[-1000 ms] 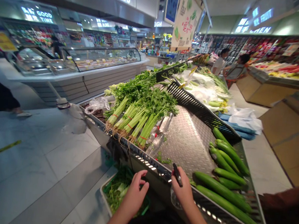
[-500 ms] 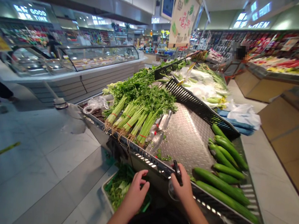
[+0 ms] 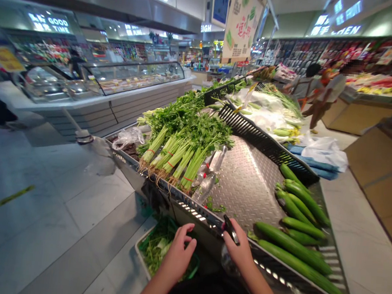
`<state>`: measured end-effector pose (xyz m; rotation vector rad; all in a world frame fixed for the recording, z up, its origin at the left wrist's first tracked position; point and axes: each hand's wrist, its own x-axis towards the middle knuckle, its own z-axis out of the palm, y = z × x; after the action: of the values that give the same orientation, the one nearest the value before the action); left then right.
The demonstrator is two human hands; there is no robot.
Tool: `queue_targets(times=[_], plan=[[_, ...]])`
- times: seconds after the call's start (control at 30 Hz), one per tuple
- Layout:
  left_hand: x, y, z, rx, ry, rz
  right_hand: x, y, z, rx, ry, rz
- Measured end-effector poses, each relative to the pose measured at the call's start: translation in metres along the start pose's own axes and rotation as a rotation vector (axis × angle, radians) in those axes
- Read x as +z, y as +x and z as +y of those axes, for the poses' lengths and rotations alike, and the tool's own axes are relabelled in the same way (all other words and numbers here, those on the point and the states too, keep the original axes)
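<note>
My right hand point(image 3: 240, 247) is closed around a spray bottle with a black head point(image 3: 231, 230). Its clear body hangs below the hand, partly hidden. My left hand point(image 3: 182, 251) is empty, its fingers loosely bent and apart, over a bin of leafy trimmings point(image 3: 154, 253). Both hands are in front of the near rail of a metal-floored display stand point(image 3: 244, 183). Bunches of celery point(image 3: 177, 159), tied with red bands and with roots on, lie on the stand's left. Clear plastic bottles point(image 3: 210, 180) lie beside them. Long green gourds point(image 3: 293, 247) lie on the right.
A black slotted divider point(image 3: 262, 134) crosses the stand, with plastic-wrapped vegetables point(image 3: 261, 104) behind it. A crumpled clear bag point(image 3: 128, 137) lies at the left corner. White bagging point(image 3: 326, 151) hangs over the right side. A glass counter point(image 3: 136, 77) stands left; people point(image 3: 331, 92) are at the back right.
The view has shifted slightly, so the stand appears a little further right. The spray bottle's head has tilted in my right hand. Another person has come into view at the back right.
</note>
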<state>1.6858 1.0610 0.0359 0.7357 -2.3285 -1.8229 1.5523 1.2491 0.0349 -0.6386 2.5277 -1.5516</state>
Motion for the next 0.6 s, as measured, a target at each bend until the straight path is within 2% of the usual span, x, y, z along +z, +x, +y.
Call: queue_targets(times=[0.1, 0.33, 0.47, 0.6], plan=[[0.004, 0.0, 0.002, 0.001, -0.002, 0.0, -0.003, 0.002, 0.005, 0.064, 0.013, 0.013], [0.02, 0.0, 0.004, -0.024, 0.008, 0.011, -0.014, 0.004, 0.018, 0.093, 0.013, -0.009], [0.039, 0.001, 0.008, -0.03, 0.02, 0.008, -0.03, 0.005, 0.027, 0.151, 0.021, -0.038], [0.065, -0.001, 0.015, -0.047, 0.015, 0.018, -0.047, 0.005, 0.037, 0.168, 0.016, -0.141]])
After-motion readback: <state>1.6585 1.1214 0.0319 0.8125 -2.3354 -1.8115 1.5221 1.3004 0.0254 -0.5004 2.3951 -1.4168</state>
